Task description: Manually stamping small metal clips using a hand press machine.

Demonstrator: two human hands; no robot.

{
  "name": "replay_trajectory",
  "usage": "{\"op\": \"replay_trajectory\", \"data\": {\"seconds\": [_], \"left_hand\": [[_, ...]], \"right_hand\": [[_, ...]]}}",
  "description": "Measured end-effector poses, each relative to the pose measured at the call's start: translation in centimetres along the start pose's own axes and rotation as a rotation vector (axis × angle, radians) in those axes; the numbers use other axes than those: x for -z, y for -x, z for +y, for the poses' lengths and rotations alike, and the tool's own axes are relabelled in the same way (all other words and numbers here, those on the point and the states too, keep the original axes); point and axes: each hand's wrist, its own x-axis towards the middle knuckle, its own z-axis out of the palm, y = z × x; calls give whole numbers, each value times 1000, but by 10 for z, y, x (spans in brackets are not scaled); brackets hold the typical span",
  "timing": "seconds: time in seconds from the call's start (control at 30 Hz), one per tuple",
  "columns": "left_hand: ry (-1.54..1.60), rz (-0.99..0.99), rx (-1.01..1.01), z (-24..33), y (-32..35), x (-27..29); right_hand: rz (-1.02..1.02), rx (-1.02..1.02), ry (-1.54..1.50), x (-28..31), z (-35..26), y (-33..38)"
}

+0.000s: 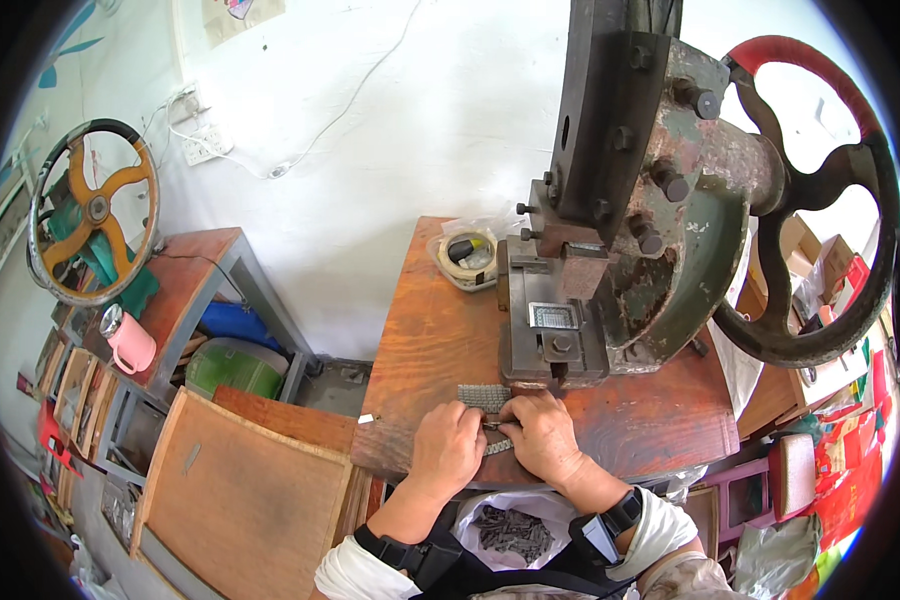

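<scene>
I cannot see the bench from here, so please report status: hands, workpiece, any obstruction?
Both hands, left and right, pinching small metal strip at table edge. Ridged metal piece just ahead. Press die beyond, nothing between.

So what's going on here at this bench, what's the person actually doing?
A person sits at a wooden workbench before a heavy hand press with a large flywheel. Both hands meet at the bench's front edge: the left hand and right hand pinch small grey metal strips together. More ridged strips lie just beyond the fingers, below the press die. A white bag of dark metal pieces sits in the lap.
</scene>
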Motion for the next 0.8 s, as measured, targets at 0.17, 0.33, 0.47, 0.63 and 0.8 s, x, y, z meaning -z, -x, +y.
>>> {"op": "replay_trajectory", "data": {"seconds": [0.17, 0.33, 0.47, 0.63, 0.8], "left_hand": [[112, 6, -3, 1, -2, 2], [174, 5, 109, 1, -1, -1], [163, 7, 163, 4, -3, 2], [164, -14, 176, 4, -4, 1], [210, -19, 201, 5, -4, -4]], "right_hand": [[57, 67, -40, -2, 4, 0], [89, 90, -39, -5, 8, 0], [47, 117, -32, -2, 9, 0], [55, 142, -25, -6, 6, 1], [89, 94, -183, -4, 7, 0]]}}
